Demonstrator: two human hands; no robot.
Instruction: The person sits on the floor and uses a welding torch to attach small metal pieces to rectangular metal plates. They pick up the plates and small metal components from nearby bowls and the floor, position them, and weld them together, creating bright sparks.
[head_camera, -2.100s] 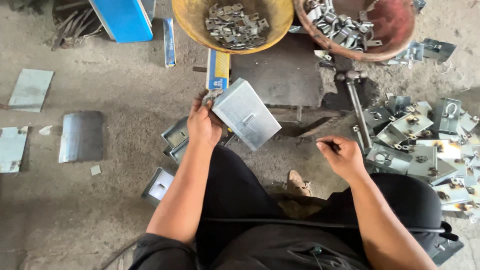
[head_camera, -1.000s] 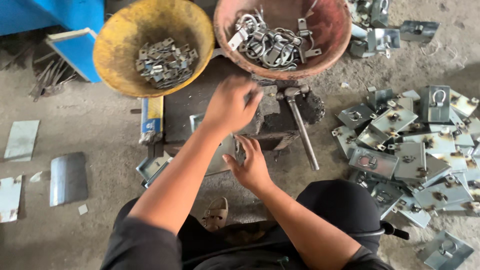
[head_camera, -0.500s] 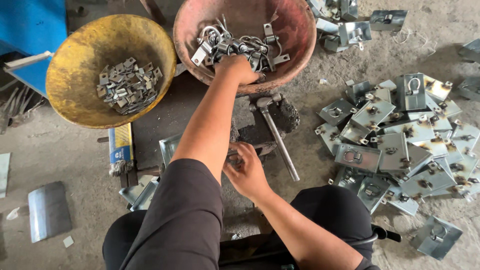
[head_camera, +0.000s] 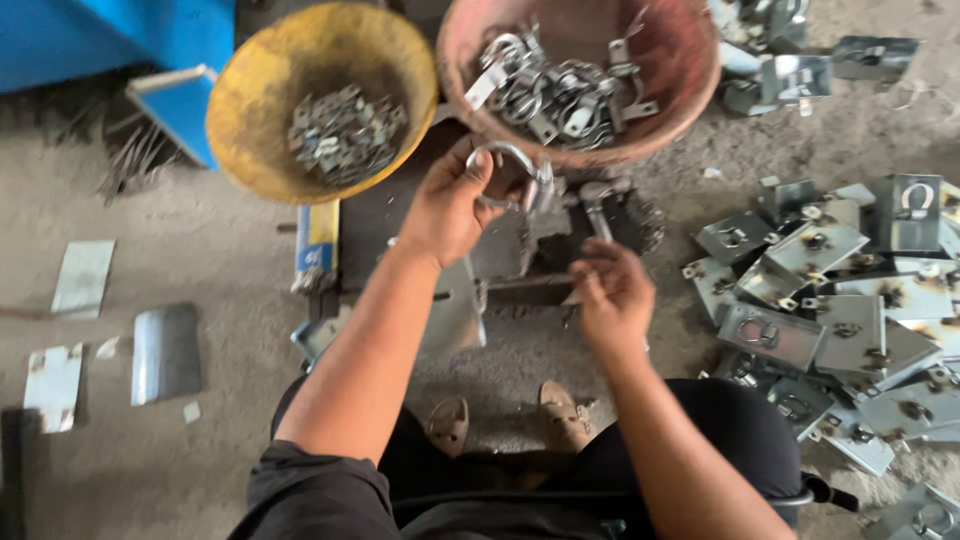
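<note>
My left hand (head_camera: 452, 205) grips a curved metal ring clamp (head_camera: 512, 160), held just in front of the reddish bowl (head_camera: 690, 80) full of similar metal rings and clamps. My right hand (head_camera: 612, 295) hovers lower, fingers loosely curled, above a dark metal block (head_camera: 520, 250) with a rod (head_camera: 598, 212) on it; I cannot tell whether it holds anything small. A bent grey sheet-metal plate (head_camera: 455, 315) lies under my left forearm, beside the block.
A yellow bowl (head_camera: 250, 110) of small flat metal pieces sits at the left of the reddish one. A heap of grey plates with rings (head_camera: 840, 310) covers the ground at right. Loose metal sheets (head_camera: 165, 350) lie at left. A blue box (head_camera: 100, 40) stands at the far left.
My left hand put down the grey plate, reached into the reddish bowl and has drawn back with a ring clamp. My right hand stayed near the block. The view shifted right.
</note>
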